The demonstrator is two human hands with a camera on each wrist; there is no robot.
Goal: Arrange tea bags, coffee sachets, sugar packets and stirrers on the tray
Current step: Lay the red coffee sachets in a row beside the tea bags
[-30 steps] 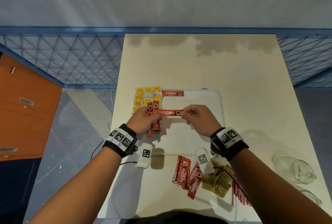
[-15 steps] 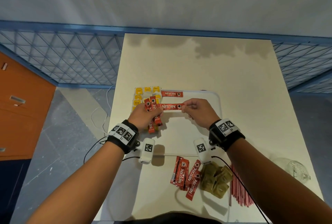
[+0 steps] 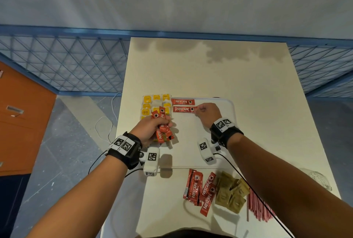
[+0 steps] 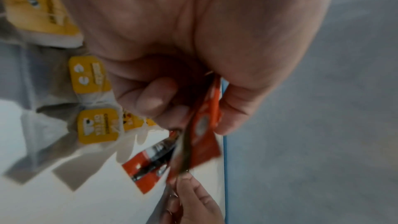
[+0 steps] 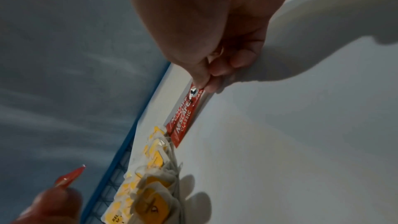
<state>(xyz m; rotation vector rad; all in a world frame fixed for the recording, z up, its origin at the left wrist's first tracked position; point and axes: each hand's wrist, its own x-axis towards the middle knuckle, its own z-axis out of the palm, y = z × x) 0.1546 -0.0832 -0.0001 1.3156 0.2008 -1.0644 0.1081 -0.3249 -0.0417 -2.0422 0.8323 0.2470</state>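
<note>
Right hand (image 3: 207, 112) now lays its pinched sachet (image 3: 184, 109) on the tray (image 3: 225, 142); left hand (image 3: 150, 130), released, clasps spare sachets (image 3: 163, 131).

Two sachets (image 3: 183, 102) laid; teabags (image 3: 156, 104) perhaps nine.

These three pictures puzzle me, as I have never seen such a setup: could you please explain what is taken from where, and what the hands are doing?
No machine here: a person wears three cameras. The wide picture comes from the head, looking down at both arms; the two close pictures come from the wrists, looking along the fingers.

On the table lies a white tray. Yellow-tagged tea bags fill its far left corner, and one coffee sachet lies beside them. The right hand pinches the end of a second sachet, just below the first. The left hand grips a bundle of sachets.

Near the person, off the tray, wait more sachets, brown packets and red stirrers.
</note>
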